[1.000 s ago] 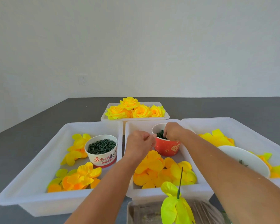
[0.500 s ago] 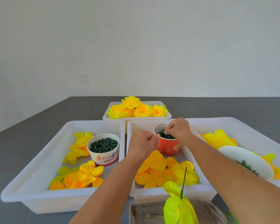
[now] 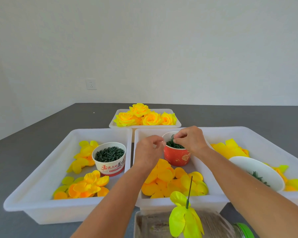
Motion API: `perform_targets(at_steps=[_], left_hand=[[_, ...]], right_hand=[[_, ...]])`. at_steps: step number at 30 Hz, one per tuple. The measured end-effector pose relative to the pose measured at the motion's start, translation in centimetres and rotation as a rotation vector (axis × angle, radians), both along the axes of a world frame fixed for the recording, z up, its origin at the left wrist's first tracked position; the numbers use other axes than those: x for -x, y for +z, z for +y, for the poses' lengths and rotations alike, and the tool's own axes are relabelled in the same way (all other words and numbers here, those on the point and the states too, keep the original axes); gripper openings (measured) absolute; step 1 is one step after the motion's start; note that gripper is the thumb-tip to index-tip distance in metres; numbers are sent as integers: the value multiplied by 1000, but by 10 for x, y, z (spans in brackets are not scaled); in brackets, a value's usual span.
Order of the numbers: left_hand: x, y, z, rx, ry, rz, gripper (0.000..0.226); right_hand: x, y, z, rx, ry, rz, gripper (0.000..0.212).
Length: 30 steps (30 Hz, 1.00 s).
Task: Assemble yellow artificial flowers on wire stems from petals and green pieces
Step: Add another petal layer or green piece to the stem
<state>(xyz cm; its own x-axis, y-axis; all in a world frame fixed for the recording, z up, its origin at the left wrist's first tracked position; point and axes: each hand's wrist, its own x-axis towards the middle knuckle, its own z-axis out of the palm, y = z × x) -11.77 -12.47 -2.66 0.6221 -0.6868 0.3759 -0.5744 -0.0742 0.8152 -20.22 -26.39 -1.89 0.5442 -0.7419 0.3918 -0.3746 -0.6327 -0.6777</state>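
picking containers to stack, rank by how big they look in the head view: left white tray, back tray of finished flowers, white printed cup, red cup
1. left white tray
2. back tray of finished flowers, though farther away
3. white printed cup
4. red cup, partly hidden by hands

Open grey tabletop (image 3: pixel 33 152) is left free along the left side and behind the bins. The middle is pretty much boxed in by three white bins (image 3: pixel 100 200) pushed together, with the red cup (image 3: pixel 176 156) crowded by both hands. Near-edge access is blocked by an upright wire stem (image 3: pixel 189 191).

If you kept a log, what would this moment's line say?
step: picking green piece | right hand: pinches green ring above red cup | left hand: curled beside cup | stem: upright, near
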Motion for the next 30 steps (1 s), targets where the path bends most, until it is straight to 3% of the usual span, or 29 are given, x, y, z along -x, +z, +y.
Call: perform_targets(at_steps=[3,7,11,16,24,30], left_hand=[[1,2,0,88,1,115,27],[4,4,1,158,-90,255,22],[12,8,7,213,-120,275,14],[24,17,20,248,-174,237,21],[42,39,40,357,-168,267,24],[57,52,56,473,-269,418,11]], right_hand=[[12,9,18,9,91,-50,9],[29,16,45,39,189,-86,8],[41,22,60,47,230,-102,8],[52,27,71,60,262,-159,6],[62,37,88,-262,392,-479,21],[69,48,104,-308,484,-546,22]])
